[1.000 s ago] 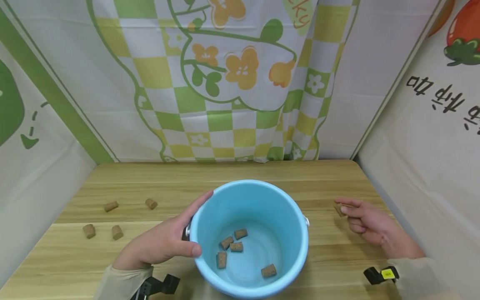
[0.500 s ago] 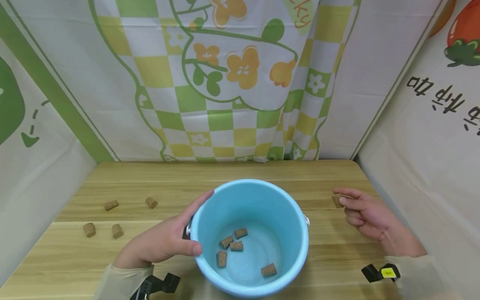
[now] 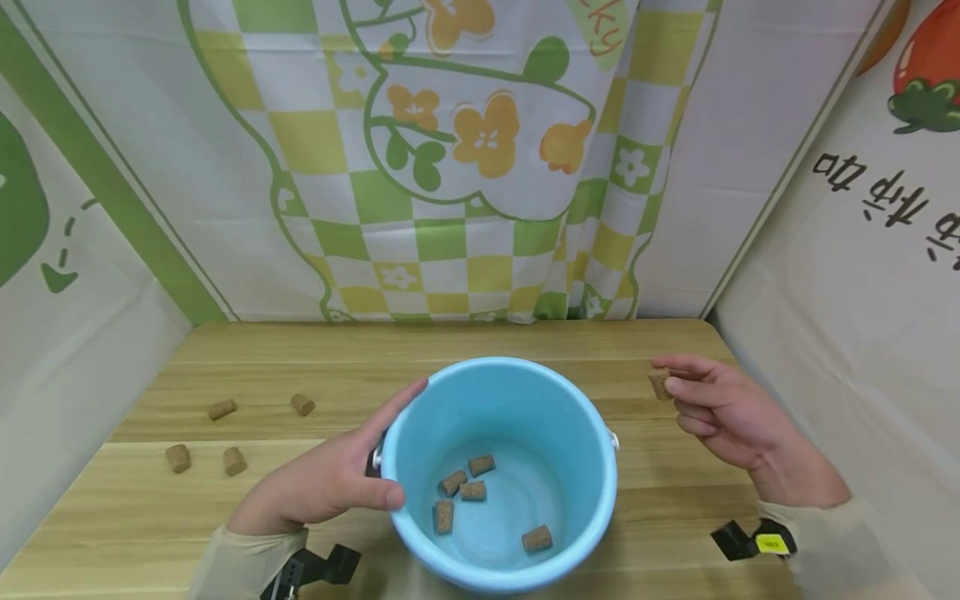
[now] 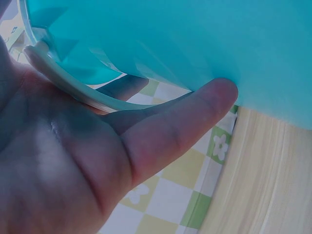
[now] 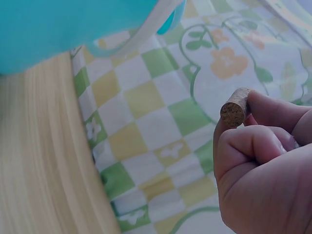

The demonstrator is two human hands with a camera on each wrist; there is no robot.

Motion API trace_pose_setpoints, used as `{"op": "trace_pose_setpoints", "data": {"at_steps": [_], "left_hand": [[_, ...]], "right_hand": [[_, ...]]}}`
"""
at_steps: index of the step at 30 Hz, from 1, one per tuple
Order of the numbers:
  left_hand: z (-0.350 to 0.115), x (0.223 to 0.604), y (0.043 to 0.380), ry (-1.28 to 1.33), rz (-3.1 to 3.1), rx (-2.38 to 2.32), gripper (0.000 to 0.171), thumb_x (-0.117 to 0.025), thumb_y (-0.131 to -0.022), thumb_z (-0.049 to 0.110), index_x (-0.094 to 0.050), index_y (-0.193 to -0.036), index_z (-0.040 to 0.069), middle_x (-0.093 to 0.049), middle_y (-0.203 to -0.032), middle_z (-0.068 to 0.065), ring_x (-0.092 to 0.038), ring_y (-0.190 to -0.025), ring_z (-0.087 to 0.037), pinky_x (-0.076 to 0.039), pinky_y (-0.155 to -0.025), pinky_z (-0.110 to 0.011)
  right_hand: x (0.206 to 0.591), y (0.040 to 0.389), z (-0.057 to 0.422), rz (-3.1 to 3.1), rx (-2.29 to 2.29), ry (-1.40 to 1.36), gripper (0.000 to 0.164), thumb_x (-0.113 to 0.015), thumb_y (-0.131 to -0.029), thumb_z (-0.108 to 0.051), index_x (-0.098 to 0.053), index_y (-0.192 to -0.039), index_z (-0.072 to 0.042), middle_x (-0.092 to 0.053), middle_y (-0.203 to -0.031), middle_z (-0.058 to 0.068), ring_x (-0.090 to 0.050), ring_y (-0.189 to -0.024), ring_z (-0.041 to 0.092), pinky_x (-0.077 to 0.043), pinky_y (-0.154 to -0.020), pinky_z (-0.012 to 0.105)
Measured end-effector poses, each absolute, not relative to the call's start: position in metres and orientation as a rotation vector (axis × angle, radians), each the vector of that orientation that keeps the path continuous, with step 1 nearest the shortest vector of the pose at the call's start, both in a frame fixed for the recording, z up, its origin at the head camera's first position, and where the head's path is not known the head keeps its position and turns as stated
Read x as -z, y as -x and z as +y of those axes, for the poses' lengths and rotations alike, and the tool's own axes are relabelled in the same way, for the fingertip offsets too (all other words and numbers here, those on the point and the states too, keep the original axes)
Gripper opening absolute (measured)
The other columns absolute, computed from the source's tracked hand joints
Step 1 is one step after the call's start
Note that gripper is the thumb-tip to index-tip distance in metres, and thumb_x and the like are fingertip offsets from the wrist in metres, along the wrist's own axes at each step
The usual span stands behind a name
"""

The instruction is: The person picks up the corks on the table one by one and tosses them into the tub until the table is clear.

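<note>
In the head view, a light blue bucket [image 3: 495, 367] stands on the wooden table, with several corks, such as this cork [image 3: 537, 538], lying on its bottom. My left hand [image 3: 337, 482] rests against the bucket's left side, thumb and forefinger spread along the rim. The left wrist view has its straight finger [image 4: 175, 124] touching the outer wall, beside the pale handle [image 4: 73, 87]. To the right of the bucket, my right hand [image 3: 731, 408] pinches a cork [image 3: 659, 384] between thumb and fingertips, above the table. That cork's round end shows in the right wrist view.
Several loose corks, among them a cork [image 3: 235, 462], lie on the table [image 3: 360, 350] left of my left forearm. A checkered, flower-printed curtain [image 3: 465, 250] hangs behind the back edge. White printed fabric walls [image 3: 847, 333] stand on both sides.
My right hand has risen and drifted a little left, away from the table's right part, with the cork pinched throughout. The left hand and the bucket have stayed in place.
</note>
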State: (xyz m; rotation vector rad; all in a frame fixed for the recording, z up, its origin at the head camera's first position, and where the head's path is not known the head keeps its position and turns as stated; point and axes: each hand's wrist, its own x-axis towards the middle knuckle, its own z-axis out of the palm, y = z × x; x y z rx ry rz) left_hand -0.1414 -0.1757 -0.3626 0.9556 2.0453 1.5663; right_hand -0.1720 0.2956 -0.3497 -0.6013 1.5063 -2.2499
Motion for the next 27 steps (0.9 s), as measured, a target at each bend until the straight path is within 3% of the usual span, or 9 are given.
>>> {"op": "trace_pose_setpoints", "data": {"at_steps": [7, 16, 22, 27], "left_hand": [[-0.175, 0.362, 0.142, -0.962, 2.043, -1.569, 0.101, -0.076, -0.089, 0.023, -0.006, -0.16, 0.037, -0.029, -0.156, -0.016, -0.047, -0.126, -0.037, -0.047, -0.093, -0.038], [-0.176, 0.362, 0.141, -0.978, 2.065, -1.563, 0.101, -0.077, -0.089, 0.024, -0.007, -0.16, 0.036, -0.031, -0.155, -0.017, -0.048, -0.126, -0.038, -0.047, -0.093, -0.037], [-0.176, 0.363, 0.141, -0.977, 2.067, -1.562, 0.101, -0.077, -0.089, 0.025, -0.006, -0.161, 0.036, -0.031, -0.155, -0.018, -0.048, -0.125, -0.038, -0.047, -0.093, -0.037], [-0.176, 0.363, 0.141, -0.968, 2.054, -1.568, 0.101, -0.077, -0.089, 0.025, -0.006, -0.161, 0.035, -0.032, -0.154, -0.018, -0.047, -0.126, -0.038, -0.047, -0.094, -0.037]], "right_hand": [[0.339, 0.167, 0.284, 1.491, 2.231, 0.746, 0.043, -0.035, -0.104, 0.011, -0.064, -0.132, -0.005, -0.059, -0.104, -0.001, -0.01, -0.05, 0.015, -0.015, -0.045, 0.022], [0.32, 0.15, 0.262, 1.763, 2.211, 0.784, 0.041, -0.045, -0.101, 0.012, -0.069, -0.126, -0.01, -0.066, -0.106, -0.002, -0.013, -0.048, 0.017, -0.012, -0.044, 0.027], [0.307, 0.14, 0.247, 1.924, 2.164, 0.814, 0.038, -0.051, -0.097, 0.014, -0.071, -0.121, -0.008, -0.068, -0.094, 0.0, -0.015, -0.046, 0.018, -0.014, -0.043, 0.03], [0.3, 0.133, 0.236, 2.125, 2.084, 0.769, 0.034, -0.057, -0.094, 0.012, -0.072, -0.117, -0.009, -0.053, -0.067, -0.007, -0.016, -0.046, 0.021, -0.014, -0.041, 0.034]]}}
